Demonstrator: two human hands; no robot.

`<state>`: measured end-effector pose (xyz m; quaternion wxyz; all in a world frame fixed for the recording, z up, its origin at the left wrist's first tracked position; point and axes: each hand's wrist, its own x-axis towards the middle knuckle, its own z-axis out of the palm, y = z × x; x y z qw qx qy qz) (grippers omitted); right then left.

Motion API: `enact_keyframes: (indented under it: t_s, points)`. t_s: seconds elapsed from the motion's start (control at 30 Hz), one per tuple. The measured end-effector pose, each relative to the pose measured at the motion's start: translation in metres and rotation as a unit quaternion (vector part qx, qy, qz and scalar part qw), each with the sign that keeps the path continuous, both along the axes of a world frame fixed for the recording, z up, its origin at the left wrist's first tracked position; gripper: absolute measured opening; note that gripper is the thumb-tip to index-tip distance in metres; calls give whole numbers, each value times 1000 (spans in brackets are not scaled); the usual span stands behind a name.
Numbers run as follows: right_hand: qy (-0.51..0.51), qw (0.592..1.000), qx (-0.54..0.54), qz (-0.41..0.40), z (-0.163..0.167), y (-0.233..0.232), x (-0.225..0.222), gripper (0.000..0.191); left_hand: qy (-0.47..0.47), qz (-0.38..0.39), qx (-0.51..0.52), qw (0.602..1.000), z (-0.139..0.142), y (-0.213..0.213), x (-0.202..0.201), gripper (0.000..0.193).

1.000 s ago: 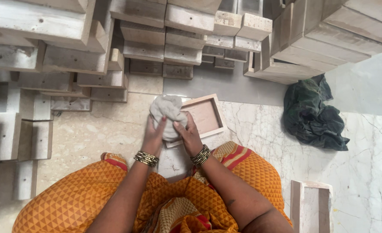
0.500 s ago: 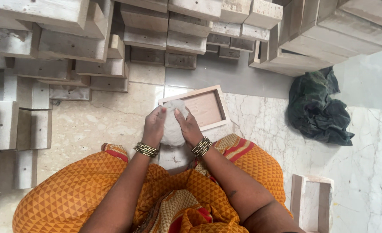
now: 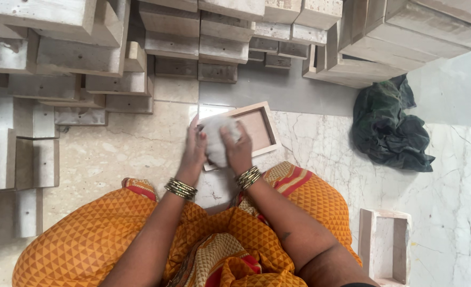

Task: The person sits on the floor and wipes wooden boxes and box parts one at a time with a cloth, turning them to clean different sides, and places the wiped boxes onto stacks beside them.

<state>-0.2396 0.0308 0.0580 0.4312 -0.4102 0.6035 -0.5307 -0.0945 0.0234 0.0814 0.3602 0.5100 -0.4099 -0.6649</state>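
- White cloth (image 3: 218, 139), bunched into a wad, sits between both hands above the near-left corner of a shallow wooden tray (image 3: 254, 130).
- The left hand (image 3: 194, 149) lies along the cloth's left side, fingers curled against it in a loose grip.
- The right hand (image 3: 237, 149) closes over the cloth's right side, fingers wrapped around the wad, pressing it towards the tray.
- Stacked metal bangles (image 3: 181, 188) ring the left wrist, and a similar set rings the right.
- The tray rests on a pale marble floor (image 3: 139, 149), just in front of the person's knees, which are draped in orange patterned fabric (image 3: 102, 239).
- Rows of similar wooden trays (image 3: 86, 53) are stacked beyond and to the left.
- A dark green cloth (image 3: 387, 125) lies crumpled on the floor, well to the right.
- Another tray (image 3: 384, 244) lies near the right knee.
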Motion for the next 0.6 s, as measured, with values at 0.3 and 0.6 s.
enact_keyframes:
  t_s: [0.3,0.6]
  points:
    - [-308,944,58,102,-2,18,13,38,-80,69,-311,944,-8,9,2,22]
    - [-222,912,216,269,4,-3,-15,69,-30,76,-220,972,-21,-4,16,41]
